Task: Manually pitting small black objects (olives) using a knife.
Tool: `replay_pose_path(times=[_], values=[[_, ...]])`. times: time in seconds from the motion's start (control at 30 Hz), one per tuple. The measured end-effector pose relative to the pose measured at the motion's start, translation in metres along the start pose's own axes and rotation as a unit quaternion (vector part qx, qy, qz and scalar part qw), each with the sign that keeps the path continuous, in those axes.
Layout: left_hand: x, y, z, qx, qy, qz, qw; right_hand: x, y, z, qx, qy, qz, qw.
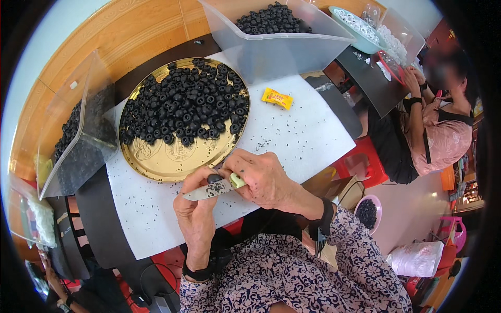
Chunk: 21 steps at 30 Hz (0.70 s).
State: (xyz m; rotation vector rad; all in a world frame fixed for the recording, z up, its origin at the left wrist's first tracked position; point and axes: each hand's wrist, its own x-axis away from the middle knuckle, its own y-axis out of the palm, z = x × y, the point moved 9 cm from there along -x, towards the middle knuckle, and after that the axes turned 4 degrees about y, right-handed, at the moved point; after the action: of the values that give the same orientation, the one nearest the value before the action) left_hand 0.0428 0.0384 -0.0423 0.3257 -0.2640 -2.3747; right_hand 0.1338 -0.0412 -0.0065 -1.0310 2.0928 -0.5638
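Observation:
My left hand (196, 207) pinches one small black rounded part (214, 178) between thumb and fingers, above the near edge of the white sheet (146, 224). My right hand (267, 180) is closed round the pale green handle of a small knife (209, 191). The blade points left, crosses in front of my left fingers and is speckled with black crumbs. It lies close beside the black part; whether it touches cannot be made out. Just beyond my hands, a round gold tray (151, 163) carries a heap of similar black parts with holes.
A clear bin (276, 55) of black parts stands at the back, another clear bin (78, 141) at the left. A yellow wrapped packet (277, 98) and black crumbs lie on the sheet. At the right, a person (438, 125) sits by a dark table (373, 86) with a bowl (360, 34) of white pieces.

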Motion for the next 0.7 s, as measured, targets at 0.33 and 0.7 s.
replay_pose_path(times=[0.33, 0.7], values=[[0.001, -0.003, 0.002, 0.015, 0.024, 0.011, 1.000, -0.002, 0.010, 0.003, 0.056, -0.006, -0.030, 0.998], [0.004, 0.009, -0.001, 0.157, 0.011, -0.081, 0.984, -0.008, -0.009, 0.021, -0.110, 0.089, 0.031, 0.989]])
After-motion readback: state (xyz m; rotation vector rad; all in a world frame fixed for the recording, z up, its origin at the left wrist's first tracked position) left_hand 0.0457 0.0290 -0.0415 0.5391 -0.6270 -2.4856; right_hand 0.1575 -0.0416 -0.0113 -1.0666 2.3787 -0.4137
